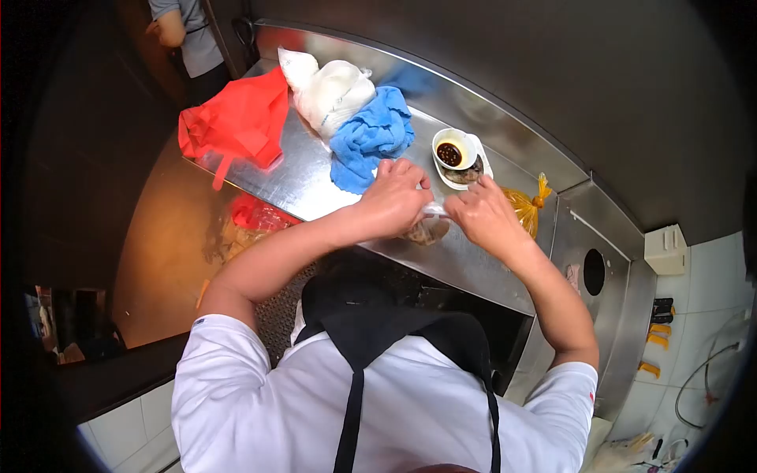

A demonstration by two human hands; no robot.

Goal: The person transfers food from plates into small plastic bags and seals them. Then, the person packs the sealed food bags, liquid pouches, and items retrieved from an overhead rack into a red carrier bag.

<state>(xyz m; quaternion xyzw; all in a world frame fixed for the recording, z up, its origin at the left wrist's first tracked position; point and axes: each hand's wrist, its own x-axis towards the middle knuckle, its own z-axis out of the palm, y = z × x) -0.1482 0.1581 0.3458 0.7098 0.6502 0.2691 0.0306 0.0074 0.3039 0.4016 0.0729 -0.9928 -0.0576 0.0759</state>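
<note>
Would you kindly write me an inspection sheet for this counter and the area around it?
Surface: stainless steel counter, reflective, with a raised back edge.
Job's things: small clear plastic bag with brownish contents, held between both hands at the counter's front edge.
Clutter: red plastic bag, white filled bag, blue cloth, small bowl of dark sauce on a plate, tied orange bag.
Hands: left hand and right hand both pinch the bag's top.
Cables: thin wires on the tiled floor at right.
Surroundings: another person stands beyond the counter's far end; white tiles.
</note>
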